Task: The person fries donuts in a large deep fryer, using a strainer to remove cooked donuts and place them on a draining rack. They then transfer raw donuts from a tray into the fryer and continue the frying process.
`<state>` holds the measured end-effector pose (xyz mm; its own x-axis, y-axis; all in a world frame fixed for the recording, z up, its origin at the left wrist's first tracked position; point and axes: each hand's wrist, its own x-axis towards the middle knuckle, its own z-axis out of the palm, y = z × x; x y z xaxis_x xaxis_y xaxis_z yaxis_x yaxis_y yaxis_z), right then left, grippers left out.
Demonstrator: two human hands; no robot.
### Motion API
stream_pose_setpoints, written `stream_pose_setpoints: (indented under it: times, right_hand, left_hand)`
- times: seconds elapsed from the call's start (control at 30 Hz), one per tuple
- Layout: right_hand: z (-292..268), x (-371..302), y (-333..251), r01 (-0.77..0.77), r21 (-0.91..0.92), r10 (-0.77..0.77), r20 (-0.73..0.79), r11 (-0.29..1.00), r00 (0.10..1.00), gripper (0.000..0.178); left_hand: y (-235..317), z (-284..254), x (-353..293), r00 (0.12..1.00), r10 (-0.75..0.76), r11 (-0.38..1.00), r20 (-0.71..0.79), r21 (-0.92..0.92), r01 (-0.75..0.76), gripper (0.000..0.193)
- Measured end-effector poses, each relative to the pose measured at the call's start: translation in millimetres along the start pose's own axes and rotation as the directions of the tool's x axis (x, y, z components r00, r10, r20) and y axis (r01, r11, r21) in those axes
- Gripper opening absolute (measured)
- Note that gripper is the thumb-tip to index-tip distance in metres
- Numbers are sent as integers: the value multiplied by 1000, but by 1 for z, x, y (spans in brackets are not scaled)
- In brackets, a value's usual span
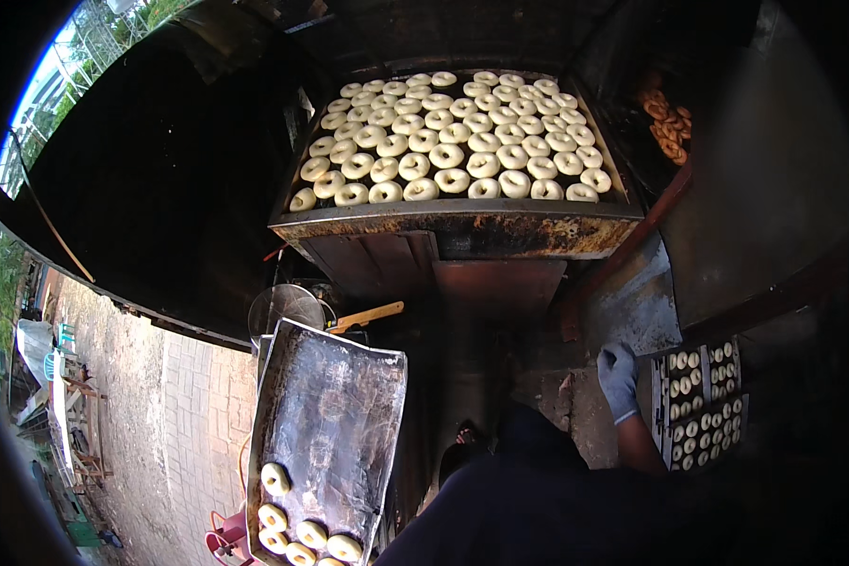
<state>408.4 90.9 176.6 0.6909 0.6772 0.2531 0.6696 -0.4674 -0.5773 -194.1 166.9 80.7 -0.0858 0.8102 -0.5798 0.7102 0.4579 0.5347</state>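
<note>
My right hand [619, 379], in a grey glove, is at the lower right with its fingers curled round. Whether anything is inside them I cannot make out. Close to its right stand dark trays [663, 415] filled with rows of pale dough rings. My left hand is not in view. At the lower left a long worn metal tray [335, 387] is tilted, with several dough rings [274, 479] gathered at its near end. Ahead, many pale dough rings [482, 165] cover a wide fryer or hot plate with a grease-stained front rim [453, 222].
A round mesh strainer [286, 309] and a wooden handle [373, 315] lie beyond the tray. Browned rings [668, 125] are heaped at the far right. A scuffed metal sheet [637, 297] leans near my right hand. A red gas cylinder [228, 536] stands at the lower left.
</note>
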Motion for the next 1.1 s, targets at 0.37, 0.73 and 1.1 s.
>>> stream_pose_setpoints:
  times: [0.37,0.73,1.1]
  right_hand:
    - [-33,-474,256,-587,-593,811,216,551,543,35]
    - [-35,-697,244,-941,223,923,-232,-256,-306,56]
    - [-134,-587,522,-907,-44,838,-366,418,404,19]
  left_hand:
    - [155,154,87,885,369,885,285,185,-428,27]
    - [174,301,52,649,235,956,724,-50,-291,9]
    - [320,472,-164,461,491,369,739,303,-879,35]
